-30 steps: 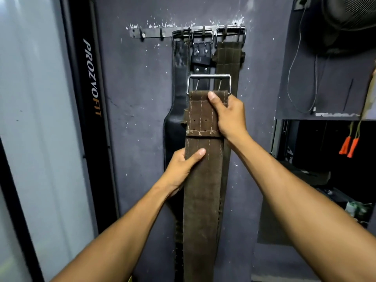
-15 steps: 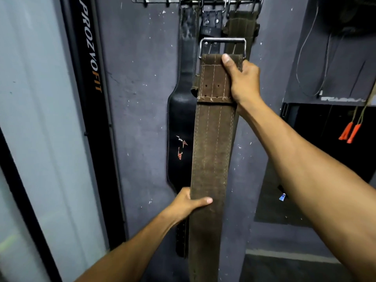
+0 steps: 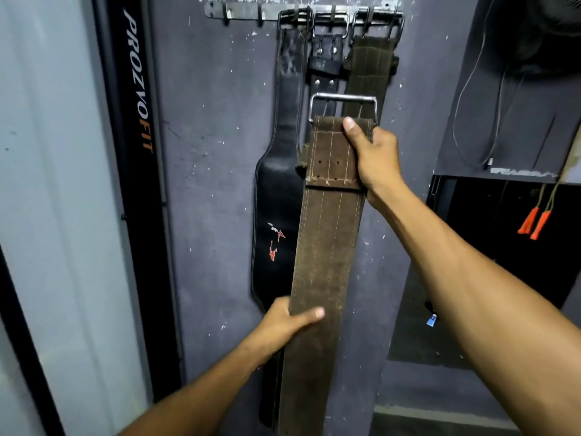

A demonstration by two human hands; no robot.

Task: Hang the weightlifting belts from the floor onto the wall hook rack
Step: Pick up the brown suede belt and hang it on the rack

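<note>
I hold a brown suede belt (image 3: 323, 253) upright in front of the grey wall. My right hand (image 3: 374, 158) grips its top end just under the steel buckle (image 3: 342, 103). My left hand (image 3: 283, 322) grips the strap's left edge lower down, thumb across the front. The metal hook rack (image 3: 245, 11) runs along the wall above the buckle. Three belts hang from its right hooks: a black leather belt (image 3: 276, 215), a narrow black belt (image 3: 323, 58) and an olive belt (image 3: 367, 64). The left hooks carry nothing.
A black upright with "PROZVOFIT" lettering (image 3: 138, 152) stands left of the wall panel. A dark recess (image 3: 503, 231) opens at the right, with orange-handled cords (image 3: 534, 223) hanging there. Thin wires (image 3: 468, 89) dangle at the upper right.
The belt's buckle end sits lower against the rack than half a second ago, as the view tilted up. My left hand slid down the strap from a second ago.
</note>
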